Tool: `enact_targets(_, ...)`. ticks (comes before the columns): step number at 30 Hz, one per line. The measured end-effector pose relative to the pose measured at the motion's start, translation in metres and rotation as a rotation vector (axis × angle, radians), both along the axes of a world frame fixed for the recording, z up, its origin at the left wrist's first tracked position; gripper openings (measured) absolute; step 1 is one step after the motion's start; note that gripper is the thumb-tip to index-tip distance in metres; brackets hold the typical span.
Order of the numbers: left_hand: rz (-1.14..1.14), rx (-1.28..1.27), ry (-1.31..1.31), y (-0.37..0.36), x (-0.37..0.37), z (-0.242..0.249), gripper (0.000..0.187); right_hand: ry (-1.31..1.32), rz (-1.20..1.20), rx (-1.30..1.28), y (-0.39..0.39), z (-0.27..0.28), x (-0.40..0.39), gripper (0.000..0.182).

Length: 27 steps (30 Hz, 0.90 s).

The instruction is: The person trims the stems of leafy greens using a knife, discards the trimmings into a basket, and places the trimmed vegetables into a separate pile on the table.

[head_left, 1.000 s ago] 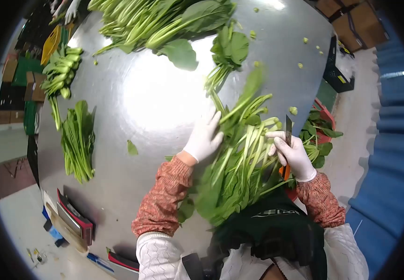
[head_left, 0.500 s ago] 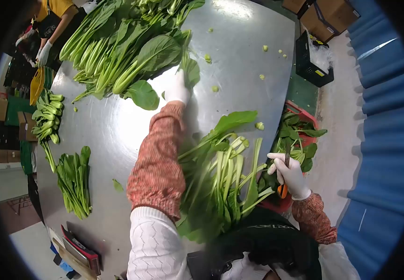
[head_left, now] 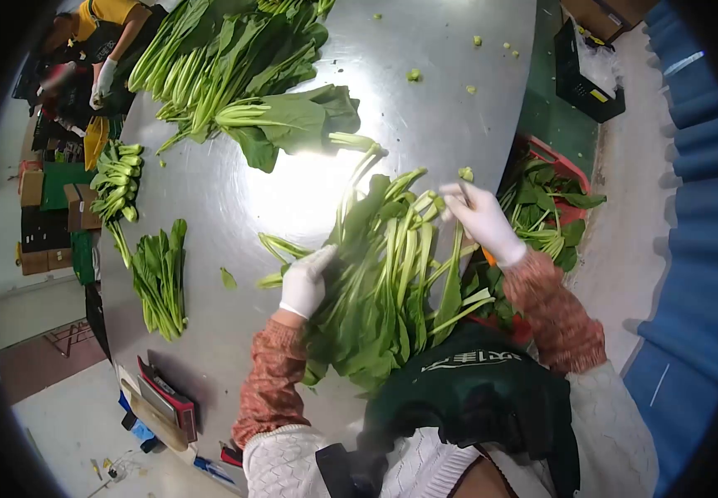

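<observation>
My left hand [head_left: 303, 284], in a white glove, is closed on leafy greens at the left side of a loose heap of leafy greens [head_left: 388, 290] in front of me. Pale stems stick out beyond that hand. Some stalks at the heap's far end look blurred. My right hand [head_left: 485, 222], also gloved, is over the heap's right end, beside the cut stem ends. It grips a knife with an orange end [head_left: 488, 256]; its dark part shows by the fingers, smeared by motion, and the rest is hidden.
A large pile of greens [head_left: 234, 75] lies on the metal table [head_left: 226, 324], with smaller bunches [head_left: 160, 282] at left. Trimmed stem bits [head_left: 414, 75] are scattered about. A red crate [head_left: 571, 166] of leaves stands at right. A co-worker [head_left: 114, 41] is at the far left.
My left hand has come back from the large pile to the near heap, where more stalks now lie. My right hand has moved up and left, over the stem ends. The view has shifted.
</observation>
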<state>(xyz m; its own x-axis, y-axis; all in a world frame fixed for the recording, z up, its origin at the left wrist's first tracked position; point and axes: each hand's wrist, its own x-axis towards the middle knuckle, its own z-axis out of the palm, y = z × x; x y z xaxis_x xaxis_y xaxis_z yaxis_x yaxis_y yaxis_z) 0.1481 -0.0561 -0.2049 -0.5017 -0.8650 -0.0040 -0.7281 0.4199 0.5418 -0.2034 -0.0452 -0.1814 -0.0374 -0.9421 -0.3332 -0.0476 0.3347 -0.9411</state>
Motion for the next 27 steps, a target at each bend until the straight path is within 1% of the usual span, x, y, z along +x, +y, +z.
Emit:
enact_targets(1,0.018,0.003,0.036,0.015,-0.002,-0.003,0.049,0.148,0.035,-0.117,-0.022,-0.028,0.006,0.028)
enact_targets(2,0.027,0.011,0.049,0.027,-0.005,-0.001,0.049,0.279,0.069,-0.185,-0.045,-0.032,0.016,0.031)
enact_targets(3,0.029,0.008,0.03,0.037,-0.006,-0.003,0.05,0.381,0.074,-0.121,-0.065,-0.012,0.033,0.039)
enact_targets(5,0.033,0.0,-0.027,0.049,-0.008,-0.003,0.051,0.716,0.173,-0.312,-0.108,-0.036,0.064,0.051)
enact_targets(6,0.029,-0.013,-0.048,0.05,-0.009,-0.003,0.051,0.832,0.186,-0.182,-0.121,-0.035,0.083,0.055)
enact_targets(8,0.016,-0.038,-0.09,0.049,-0.011,0.0,0.051,0.958,0.233,-0.067,-0.141,-0.049,0.108,0.056)
enact_targets(9,0.026,0.033,-0.117,0.051,-0.01,0.0,0.053,0.92,0.264,-0.09,-0.148,-0.051,0.107,0.054)
enact_targets(11,0.012,-0.078,-0.167,0.05,-0.005,0.008,0.055,0.846,0.335,-0.135,-0.158,-0.051,0.096,0.049)
enact_targets(12,0.005,-0.131,-0.19,0.049,-0.004,0.019,0.056,0.573,0.278,-0.061,-0.161,-0.044,0.089,0.044)
enact_targets(13,0.107,-0.041,-0.152,0.049,-0.001,0.033,0.059,0.304,0.217,0.013,-0.166,-0.036,0.078,0.04)
enact_targets(14,0.169,-0.114,-0.106,0.047,0.003,0.049,0.064,0.041,0.153,0.086,-0.17,-0.023,0.065,0.035)
enact_targets(16,0.336,-0.143,0.206,0.045,0.012,0.066,0.062,0.023,0.141,-0.001,-0.172,0.009,0.037,0.029)
enact_targets(17,0.464,-0.034,0.406,0.05,0.028,0.055,0.06,-0.006,0.134,-0.038,-0.169,0.026,0.027,0.03)
enact_targets(18,0.584,0.08,0.607,0.047,0.029,0.058,0.059,-0.024,0.106,-0.068,-0.164,0.045,0.024,0.03)
enact_targets(19,0.61,-0.093,0.571,0.047,0.025,0.064,0.054,-0.043,0.077,-0.1,-0.156,0.063,0.022,0.03)
enact_targets(20,0.584,-0.282,0.545,0.041,0.026,0.062,0.053,-0.063,0.048,-0.131,-0.151,0.075,0.019,0.03)
enact_targets(22,0.608,-0.337,0.757,0.033,0.008,0.09,0.054,-0.05,0.022,-0.166,-0.141,0.084,0.014,0.029)
enact_targets(23,0.578,-0.419,0.836,0.024,-0.019,0.128,0.045,-0.045,0.028,-0.176,-0.131,0.092,0.013,0.028)
enact_targets(25,0.581,-0.531,0.797,0.012,-0.021,0.141,0.036,-0.003,0.063,-0.179,-0.111,0.101,0.011,0.024)
enact_targets(26,0.581,-0.59,0.775,0.007,-0.022,0.148,0.032,0.005,0.071,-0.212,-0.098,0.104,0.013,0.018)
enact_targets(27,0.55,-0.659,0.656,0.005,-0.033,0.158,0.024,0.018,0.101,-0.196,-0.089,0.104,0.011,0.018)
